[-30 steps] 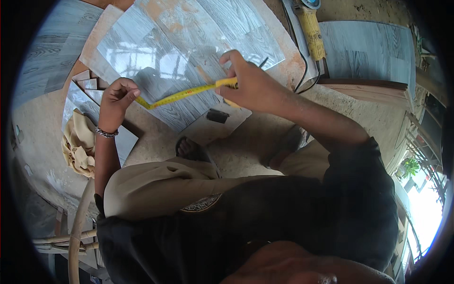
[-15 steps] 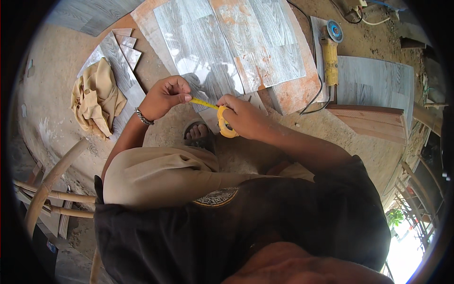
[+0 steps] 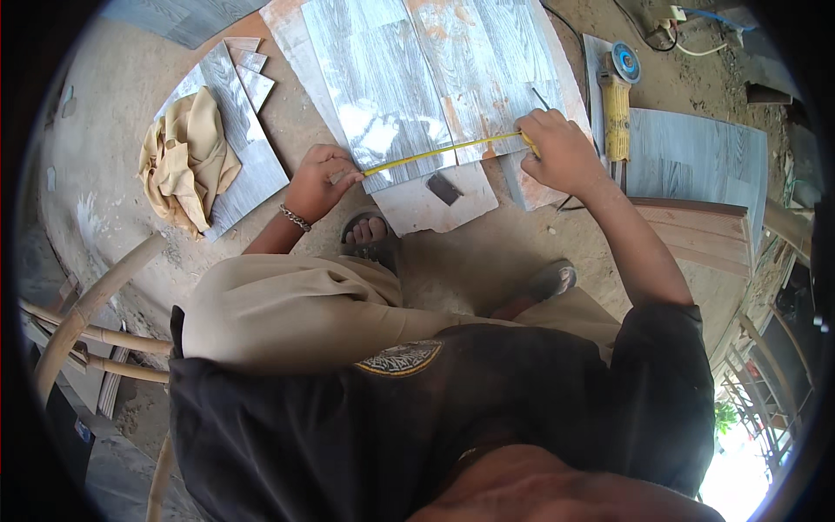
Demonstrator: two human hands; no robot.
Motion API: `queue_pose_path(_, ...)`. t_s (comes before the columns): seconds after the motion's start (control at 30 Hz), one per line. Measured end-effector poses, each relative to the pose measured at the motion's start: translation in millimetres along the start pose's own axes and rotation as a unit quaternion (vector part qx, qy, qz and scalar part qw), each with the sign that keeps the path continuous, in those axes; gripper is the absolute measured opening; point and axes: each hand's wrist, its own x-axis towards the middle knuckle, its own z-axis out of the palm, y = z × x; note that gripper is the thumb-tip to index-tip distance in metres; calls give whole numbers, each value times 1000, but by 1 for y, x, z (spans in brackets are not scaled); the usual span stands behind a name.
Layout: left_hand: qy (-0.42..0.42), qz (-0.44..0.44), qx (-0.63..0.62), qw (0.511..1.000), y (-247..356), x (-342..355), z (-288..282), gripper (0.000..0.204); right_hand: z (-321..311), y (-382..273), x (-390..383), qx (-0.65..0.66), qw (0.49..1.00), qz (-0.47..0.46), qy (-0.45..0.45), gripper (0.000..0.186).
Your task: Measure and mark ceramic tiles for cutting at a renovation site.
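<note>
My left hand (image 3: 326, 181) pinches the end of a yellow tape (image 3: 417, 156) at the near-left corner of a grey wood-look tile (image 3: 378, 78). The tape stretches across that tile and a dusty tile (image 3: 483, 70) beside it. My right hand (image 3: 561, 152) grips the yellow tape measure case, mostly hidden by my fingers, near the tiles' right side; a thin dark stick (image 3: 540, 98) shows just above it. Under the tiles is a pale board (image 3: 409, 209) with a small dark rectangular piece (image 3: 443, 189) on it.
An angle grinder (image 3: 617, 117) with a cord lies at the right, by more tiles (image 3: 696, 161). A tan cloth (image 3: 184, 165) rests on tile pieces at the left. Bamboo poles (image 3: 109, 300) stand at lower left. My sandalled feet (image 3: 365, 231) are on the floor.
The tape has been drawn out longer along the tiles' near edge. My right hand has moved up and right, my left hand sits at the corner. The view has shifted.
</note>
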Motion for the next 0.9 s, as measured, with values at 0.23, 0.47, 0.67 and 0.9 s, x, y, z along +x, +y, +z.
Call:
queue_pose_path(0.23,-2,-6,26,1000,0,6,5,16,28,31,-8,33,997,-35,53,46)
queue_pose_path(0.47,-30,-42,-1,999,9,6,8,13,38,64,-23,30,993,21,116,40)
queue_pose_path(0.67,-43,-176,-101,978,-2,-6,16,15,43,100,-32,-22,984,64,166,39)
queue_pose_path(0.9,-60,-221,-125,965,1,-2,18,13,56,118,-38,-28,983,65,171,39)
